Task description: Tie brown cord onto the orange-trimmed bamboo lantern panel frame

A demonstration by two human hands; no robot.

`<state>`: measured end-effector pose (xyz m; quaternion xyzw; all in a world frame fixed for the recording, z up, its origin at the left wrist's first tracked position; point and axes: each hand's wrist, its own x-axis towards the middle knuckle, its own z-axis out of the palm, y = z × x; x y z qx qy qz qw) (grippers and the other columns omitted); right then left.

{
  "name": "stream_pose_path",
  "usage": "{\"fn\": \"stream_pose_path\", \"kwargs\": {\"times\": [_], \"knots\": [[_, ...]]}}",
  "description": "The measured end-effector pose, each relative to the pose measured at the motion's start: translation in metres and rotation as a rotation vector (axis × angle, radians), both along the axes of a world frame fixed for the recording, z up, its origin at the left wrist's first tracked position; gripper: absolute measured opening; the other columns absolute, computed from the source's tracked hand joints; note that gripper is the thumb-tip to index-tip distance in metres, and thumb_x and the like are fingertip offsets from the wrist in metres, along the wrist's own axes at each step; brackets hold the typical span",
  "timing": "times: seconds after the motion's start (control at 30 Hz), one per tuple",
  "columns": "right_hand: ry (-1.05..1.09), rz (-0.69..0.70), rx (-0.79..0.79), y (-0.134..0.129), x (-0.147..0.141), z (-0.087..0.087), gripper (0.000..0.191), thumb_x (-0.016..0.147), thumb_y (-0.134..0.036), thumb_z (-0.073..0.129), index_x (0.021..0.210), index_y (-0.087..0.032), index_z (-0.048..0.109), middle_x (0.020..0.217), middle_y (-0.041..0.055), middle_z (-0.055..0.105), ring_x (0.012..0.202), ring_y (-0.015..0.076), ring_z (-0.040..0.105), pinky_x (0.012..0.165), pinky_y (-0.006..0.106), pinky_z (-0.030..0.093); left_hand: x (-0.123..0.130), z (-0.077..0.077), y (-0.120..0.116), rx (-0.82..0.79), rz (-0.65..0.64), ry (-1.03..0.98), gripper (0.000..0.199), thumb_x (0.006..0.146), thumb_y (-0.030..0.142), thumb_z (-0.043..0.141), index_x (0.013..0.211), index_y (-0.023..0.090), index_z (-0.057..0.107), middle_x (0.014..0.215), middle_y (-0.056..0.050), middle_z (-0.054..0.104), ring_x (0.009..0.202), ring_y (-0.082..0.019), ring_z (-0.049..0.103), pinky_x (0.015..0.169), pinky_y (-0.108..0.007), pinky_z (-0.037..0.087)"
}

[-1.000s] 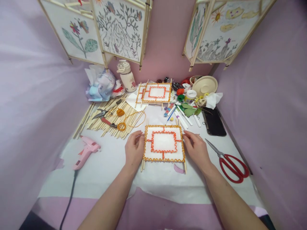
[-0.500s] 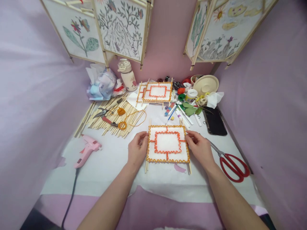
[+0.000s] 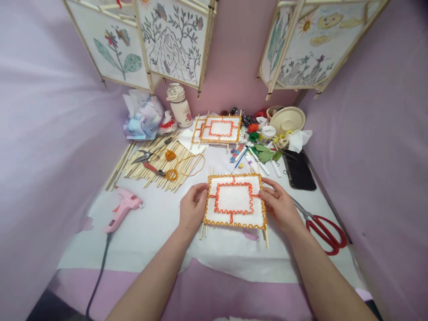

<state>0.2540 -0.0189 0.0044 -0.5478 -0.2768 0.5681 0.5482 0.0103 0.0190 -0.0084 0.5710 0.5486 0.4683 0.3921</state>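
Between my two hands is a white panel on thin wooden sticks (image 3: 234, 199), edged in wavy ochre yarn with an orange-red yarn rectangle inside. My left hand (image 3: 194, 205) is closed on its left edge, the thumb along the side. At the right edge, my right hand (image 3: 280, 203) grips it with thumb and fingers. The panel's right side tilts slightly toward me. Stick ends poke out at its top and bottom. Similar yarn-edged panels (image 3: 220, 129) lie farther back on the white-covered table (image 3: 160, 249).
At left lie a pink glue gun (image 3: 123, 208) with its cord, pruning shears (image 3: 150, 165) and many wooden sticks (image 3: 140, 171). Red-handled scissors (image 3: 326, 232) and a phone (image 3: 300, 169) are at right. Markers (image 3: 257, 160), a bottle (image 3: 179, 107) and hanging painted lanterns (image 3: 174, 44) stand behind.
The panel has turned slightly, its lower right corner swinging toward me and to the right. My right hand's fingers have shifted along the edge; my left hand stays nearly in place.
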Motion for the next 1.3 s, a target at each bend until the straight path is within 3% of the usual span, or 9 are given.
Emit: {"fn": "stream_pose_path", "kwargs": {"times": [0.1, 0.23, 0.37, 0.53, 0.63, 0.7, 0.9, 1.03, 1.3], "knots": [[0.051, 0.041, -0.033, -0.001, -0.003, 0.005, 0.059, 0.066, -0.035, 0.077, 0.119, -0.024, 0.054, 0.089, 0.004, 0.072, 0.073, 0.0192, 0.068, 0.063, 0.029, 0.052, 0.0, 0.001, 0.001, -0.006, -0.005, 0.001, 0.021, 0.085, 0.031, 0.056, 0.1, 0.019, 0.064, 0.102, -0.007, 0.069, 0.097, -0.019, 0.064, 0.088, -0.032, 0.051], [0.076, -0.042, -0.064, 0.0, 0.001, 0.008, 0.053, 0.063, -0.03, 0.078, 0.112, -0.021, 0.059, 0.084, 0.0027, 0.073, 0.068, 0.0186, 0.067, 0.063, 0.03, 0.053, 0.0, 0.003, 0.001, -0.014, 0.016, -0.019, 0.022, 0.085, 0.033, 0.056, 0.101, 0.019, 0.064, 0.105, -0.008, 0.068, 0.1, -0.02, 0.063, 0.09, -0.033, 0.05], [0.158, -0.117, -0.071, 0.003, 0.008, 0.006, 0.051, 0.063, -0.026, 0.078, 0.111, -0.022, 0.061, 0.091, 0.0035, 0.074, 0.069, 0.0197, 0.069, 0.064, 0.032, 0.056, -0.001, 0.003, 0.0, -0.061, -0.022, -0.214, 0.03, 0.086, 0.039, 0.057, 0.107, 0.017, 0.06, 0.106, -0.009, 0.067, 0.095, -0.019, 0.065, 0.088, -0.033, 0.051], [0.231, -0.118, 0.038, 0.005, 0.009, -0.001, 0.048, 0.064, -0.027, 0.08, 0.109, -0.025, 0.062, 0.09, 0.0002, 0.075, 0.072, 0.0163, 0.069, 0.067, 0.028, 0.055, -0.004, 0.007, -0.002, -0.34, -0.313, -0.582, 0.047, 0.08, 0.049, 0.065, 0.111, 0.015, 0.061, 0.101, -0.011, 0.07, 0.085, -0.02, 0.067, 0.076, -0.031, 0.053], [0.233, -0.134, 0.094, 0.005, 0.007, -0.005, 0.046, 0.066, -0.028, 0.081, 0.108, -0.027, 0.062, 0.085, -0.0013, 0.075, 0.068, 0.0147, 0.068, 0.065, 0.026, 0.054, -0.004, 0.012, -0.003, -0.497, -0.488, -0.664, 0.047, 0.073, 0.038, 0.075, 0.112, 0.015, 0.062, 0.108, -0.012, 0.07, 0.09, -0.023, 0.068, 0.081, -0.033, 0.052], [0.234, -0.141, 0.114, 0.005, 0.007, -0.006, 0.044, 0.067, -0.029, 0.081, 0.107, -0.028, 0.063, 0.084, -0.0015, 0.075, 0.067, 0.0144, 0.067, 0.064, 0.026, 0.054, -0.005, 0.014, -0.004, -0.532, -0.531, -0.675, 0.045, 0.072, 0.03, 0.078, 0.112, 0.016, 0.063, 0.109, -0.011, 0.07, 0.091, -0.023, 0.068, 0.082, -0.033, 0.053], [0.274, -0.109, 0.201, 0.006, 0.006, -0.004, 0.036, 0.074, -0.035, 0.076, 0.106, -0.025, 0.066, 0.098, 0.003, 0.073, 0.081, 0.0145, 0.067, 0.07, 0.025, 0.053, -0.007, 0.021, 0.0, -0.472, -0.432, -0.764, 0.039, 0.077, 0.029, 0.074, 0.111, 0.015, 0.063, 0.11, -0.012, 0.07, 0.089, -0.022, 0.069, 0.076, -0.031, 0.057], [0.281, -0.061, 0.181, 0.005, 0.009, -0.007, 0.036, 0.073, -0.036, 0.077, 0.104, -0.024, 0.066, 0.099, 0.0047, 0.071, 0.076, 0.013, 0.065, 0.064, 0.023, 0.05, -0.014, 0.032, 0.015, -0.424, -0.307, -0.74, 0.035, 0.077, 0.027, 0.073, 0.109, 0.015, 0.064, 0.112, -0.011, 0.069, 0.091, -0.022, 0.069, 0.071, -0.029, 0.059], [0.226, -0.009, 0.171, 0.006, 0.009, -0.02, 0.033, 0.075, -0.039, 0.075, 0.102, -0.023, 0.065, 0.088, 0.0029, 0.069, 0.07, 0.011, 0.06, 0.06, 0.022, 0.045, -0.019, 0.049, 0.1, -0.305, -0.088, -0.619, 0.019, 0.086, 0.023, 0.06, 0.102, 0.015, 0.065, 0.114, -0.01, 0.067, 0.094, -0.019, 0.067, 0.083, -0.034, 0.057]]}}
